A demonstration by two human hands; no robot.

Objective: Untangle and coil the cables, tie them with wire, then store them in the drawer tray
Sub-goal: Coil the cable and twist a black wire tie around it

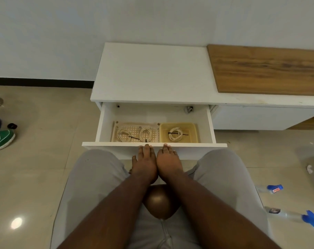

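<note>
I'm looking down at the white cabinet (152, 72), its drawer (154, 145) pulled out toward me. That drawer front is the biggest thing I'm handling: a stiff, flat panel that I judge will roll easily on its runners, best pushed square on the near face so it doesn't skew. My left hand (143, 164) and right hand (168, 163) sit side by side against that front, fingers straight and reaching the top edge, gripping nothing. Inside, the perforated tray (116, 126) on the left carries two coiled cables, left coil (123, 135) and middle coil (145, 134). Just right of it, the yellow tray (177, 124) holds a third coil (175, 134). Each is cinched with a dark wire tie (185, 134). They look light and springy, soft loops; I'd lift one at the tie.
</note>
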